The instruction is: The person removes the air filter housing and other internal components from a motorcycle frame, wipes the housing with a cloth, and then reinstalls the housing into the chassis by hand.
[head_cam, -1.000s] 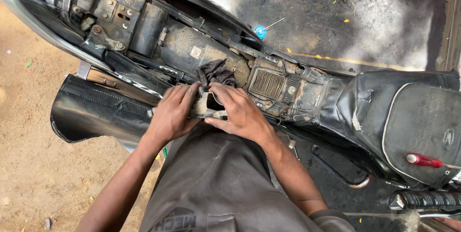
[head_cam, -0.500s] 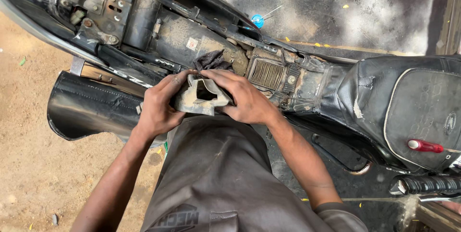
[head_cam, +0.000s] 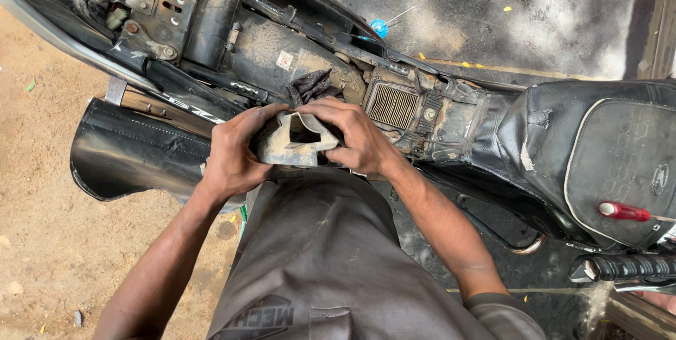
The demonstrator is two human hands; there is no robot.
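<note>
While sandy ground (head_cam: 49, 255) fills the left of the view, a black curved exhaust cover (head_cam: 134, 153) lies beside the stripped motorcycle frame (head_cam: 211, 23). Next comes the left hand (head_cam: 232, 153), its fingers curled around the left side of a dusty grey rubber duct (head_cam: 296, 141), which is held just above the person's grey-clad lap. A dark rag (head_cam: 310, 85) sits on the frame directly behind the duct. The right hand (head_cam: 355, 136) clasps the duct's right side, fingers wrapped over its top edge, so both hands grasp the part. Further right, a ribbed air filter grille (head_cam: 393, 105) shows in the frame, followed by the black fuel tank (head_cam: 598, 150) and a handlebar grip (head_cam: 634, 267).
</note>
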